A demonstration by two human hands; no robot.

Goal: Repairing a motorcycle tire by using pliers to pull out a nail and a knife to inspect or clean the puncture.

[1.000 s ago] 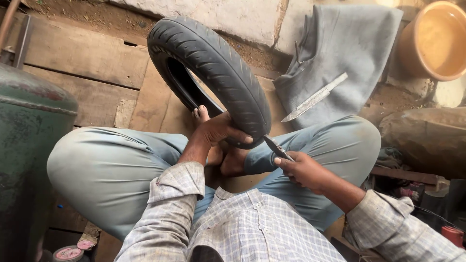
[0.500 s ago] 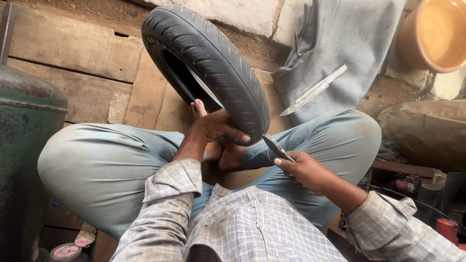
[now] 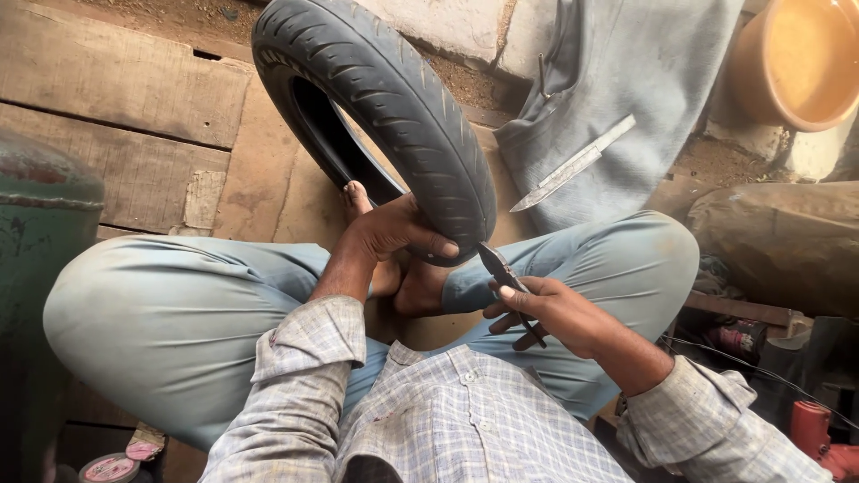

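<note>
At centre frame, your left hand [image 3: 394, 234] wraps its grip around the lower edge of one black tyre [image 3: 394, 116] standing upright on the plank floor [image 3: 116, 125] between your crossed legs. Your right hand [image 3: 555, 313] is closed on one pair of pliers [image 3: 506, 282], tips touching the tread. One long knife [image 3: 573, 165] lies on grey rubber sheeting [image 3: 644, 80], upper right, beside one orange bowl [image 3: 796, 63].

Matt ribbed rubber tyre [image 3: 403, 116], rough wooden planks [image 3: 116, 98]
</note>
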